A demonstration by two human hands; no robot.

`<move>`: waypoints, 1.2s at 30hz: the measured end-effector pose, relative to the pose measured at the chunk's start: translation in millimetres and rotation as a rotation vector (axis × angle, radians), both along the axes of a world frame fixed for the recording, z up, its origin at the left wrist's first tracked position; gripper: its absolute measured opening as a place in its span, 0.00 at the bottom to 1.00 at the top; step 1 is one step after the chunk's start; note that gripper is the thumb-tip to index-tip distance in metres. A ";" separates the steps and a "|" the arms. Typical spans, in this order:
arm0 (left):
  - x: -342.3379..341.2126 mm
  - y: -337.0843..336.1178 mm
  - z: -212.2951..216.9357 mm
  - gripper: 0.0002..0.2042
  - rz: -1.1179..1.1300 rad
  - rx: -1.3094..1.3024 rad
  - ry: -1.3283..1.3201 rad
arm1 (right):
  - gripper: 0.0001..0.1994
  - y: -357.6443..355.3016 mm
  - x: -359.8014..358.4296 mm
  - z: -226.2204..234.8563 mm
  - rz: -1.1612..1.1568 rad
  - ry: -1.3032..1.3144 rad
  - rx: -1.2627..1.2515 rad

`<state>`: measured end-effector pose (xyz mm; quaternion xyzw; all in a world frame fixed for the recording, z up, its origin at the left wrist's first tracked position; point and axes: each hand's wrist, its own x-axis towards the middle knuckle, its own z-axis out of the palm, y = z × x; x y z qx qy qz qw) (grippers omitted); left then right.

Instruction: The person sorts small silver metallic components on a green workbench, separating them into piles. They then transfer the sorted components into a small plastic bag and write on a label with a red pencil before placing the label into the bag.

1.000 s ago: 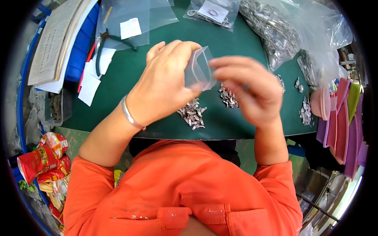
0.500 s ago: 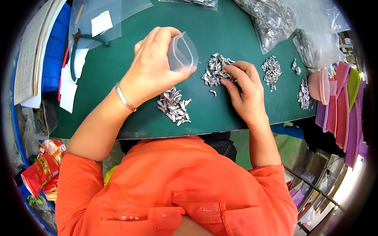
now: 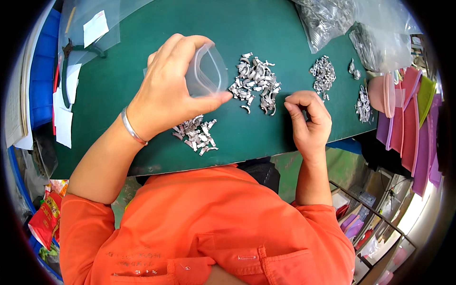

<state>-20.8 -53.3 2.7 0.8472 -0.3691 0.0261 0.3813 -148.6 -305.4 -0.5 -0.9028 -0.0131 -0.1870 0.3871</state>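
Note:
My left hand (image 3: 164, 88) is wrapped round a small clear plastic bag (image 3: 207, 71), whose mouth gapes toward the right. A loose pile of small curved silver metal pieces (image 3: 256, 80) lies just right of the bag. My right hand (image 3: 311, 124) is apart from that pile, at its right, with thumb and fingertips pressed together and the other fingers curled. Whatever they pinch, if anything, is hidden. Below my left wrist is a second pile of similar silver pieces (image 3: 197, 135).
Farther right are small silver rings (image 3: 323, 73), another little metal heap (image 3: 363, 105) and bulging plastic bags of metal parts (image 3: 327, 21). Pink, purple and green bins (image 3: 411, 118) hang past the table's right edge. Pliers (image 3: 69, 71) and white paper (image 3: 96, 28) lie on the left.
My right hand has drawn back from the middle pile toward the right, its fingers now closed together. That pile is more spread out. My left hand still holds the bag.

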 end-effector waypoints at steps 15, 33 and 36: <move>-4.1 -4.3 -6.4 0.32 -0.160 -0.075 0.085 | 0.07 3.9 -5.3 12.4 0.047 0.129 -0.081; -3.4 -4.9 -5.8 0.31 -0.175 -0.103 0.064 | 0.06 2.9 -10.7 18.0 -0.088 0.208 -0.192; -3.7 -4.8 -8.0 0.31 -0.177 -0.104 0.048 | 0.06 7.5 -16.6 20.2 -0.147 0.262 -0.089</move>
